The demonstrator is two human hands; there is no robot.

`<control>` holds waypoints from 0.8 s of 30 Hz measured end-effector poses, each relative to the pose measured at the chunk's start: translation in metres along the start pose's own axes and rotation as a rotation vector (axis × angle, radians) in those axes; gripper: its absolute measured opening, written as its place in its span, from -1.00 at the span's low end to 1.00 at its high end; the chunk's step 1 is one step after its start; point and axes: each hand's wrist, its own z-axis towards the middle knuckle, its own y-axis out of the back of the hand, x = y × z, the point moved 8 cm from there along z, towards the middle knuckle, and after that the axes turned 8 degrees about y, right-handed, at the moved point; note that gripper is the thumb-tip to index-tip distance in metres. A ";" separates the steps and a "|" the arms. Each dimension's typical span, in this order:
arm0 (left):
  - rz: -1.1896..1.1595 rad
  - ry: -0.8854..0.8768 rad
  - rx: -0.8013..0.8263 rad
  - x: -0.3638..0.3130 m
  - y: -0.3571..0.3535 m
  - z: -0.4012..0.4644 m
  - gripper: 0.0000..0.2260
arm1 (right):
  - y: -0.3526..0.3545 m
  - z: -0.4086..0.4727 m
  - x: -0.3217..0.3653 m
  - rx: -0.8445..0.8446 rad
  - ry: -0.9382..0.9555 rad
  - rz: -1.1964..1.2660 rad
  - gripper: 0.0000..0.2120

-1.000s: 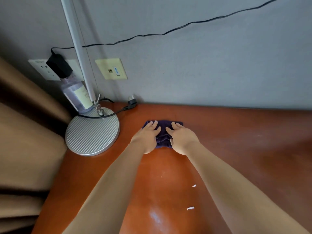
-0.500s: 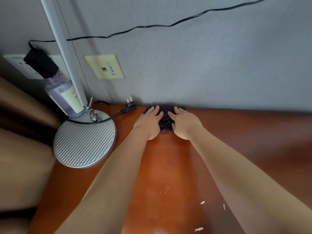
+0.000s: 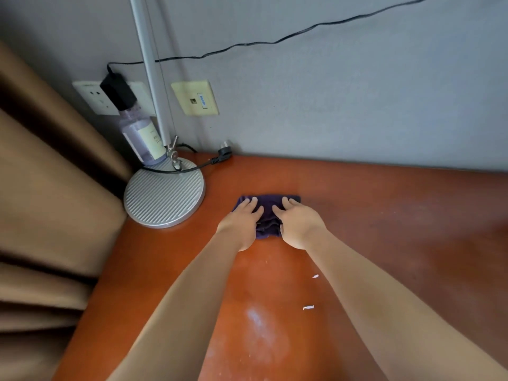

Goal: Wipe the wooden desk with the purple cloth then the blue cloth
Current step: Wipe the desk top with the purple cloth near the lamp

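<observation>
Brown curtain (image 3: 49, 204) hangs off the desk's left edge; lamp base (image 3: 164, 191) and a purple bottle (image 3: 143, 138) sit in the desk's (image 3: 398, 221) back-left corner, loose plug (image 3: 224, 154) by the back edge. Your left hand (image 3: 242, 224) lies flat, fingers straight, pressing the purple cloth (image 3: 268, 215); your right hand (image 3: 298, 224) presses it the same way. Cloth lies near the back edge, left of centre. White scraps (image 3: 308, 307) toward the front

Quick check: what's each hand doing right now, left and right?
Left hand: open, fingers flat, pressing on the purple cloth.
Right hand: open, fingers flat, pressing on the same cloth.
</observation>
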 end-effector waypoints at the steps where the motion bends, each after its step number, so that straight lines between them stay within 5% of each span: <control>1: 0.007 0.004 0.005 0.000 -0.004 -0.009 -0.49 | -0.004 -0.007 0.005 0.011 0.008 -0.002 -0.45; 12: 0.069 -0.006 0.091 -0.013 -0.023 -0.070 -0.56 | -0.031 -0.062 0.040 0.044 0.086 -0.016 -0.51; 24: 0.092 -0.037 0.063 -0.001 0.006 -0.018 -0.54 | -0.009 -0.010 0.019 -0.011 0.064 -0.028 -0.49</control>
